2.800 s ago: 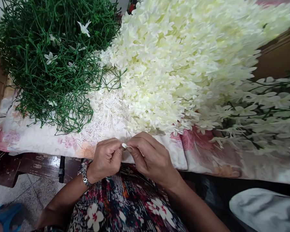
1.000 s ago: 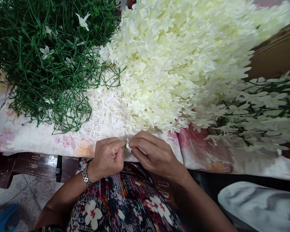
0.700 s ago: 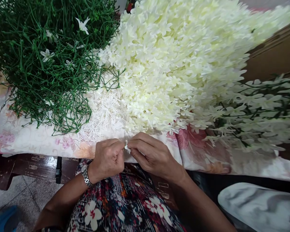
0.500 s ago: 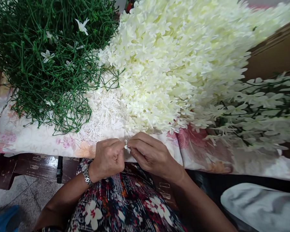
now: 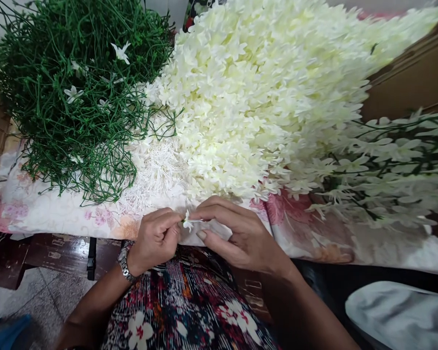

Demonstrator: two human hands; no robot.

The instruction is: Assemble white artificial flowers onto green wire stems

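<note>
My left hand (image 5: 156,238), with a metal watch on the wrist, and my right hand (image 5: 233,233) meet at the near edge of a table covered by a floral cloth (image 5: 51,214). Between their fingertips they pinch one small white artificial flower (image 5: 187,220) on a thin stem. Just behind the hands lies a big heap of cream artificial flowers (image 5: 263,92). A patch of thin white stamen pieces (image 5: 156,170) lies to its left.
A tangled mound of green plastic stems (image 5: 76,92) with a few white blooms fills the left of the table. Finished sprays with white flowers on green stems (image 5: 390,165) lie at the right. Cardboard boxes (image 5: 419,82) stand behind; my lap in patterned cloth (image 5: 190,311) is below.
The hands have stayed together at the table edge, working the small flower. The right hand's fingers have spread a little, and the flower now sticks out more between the fingertips.
</note>
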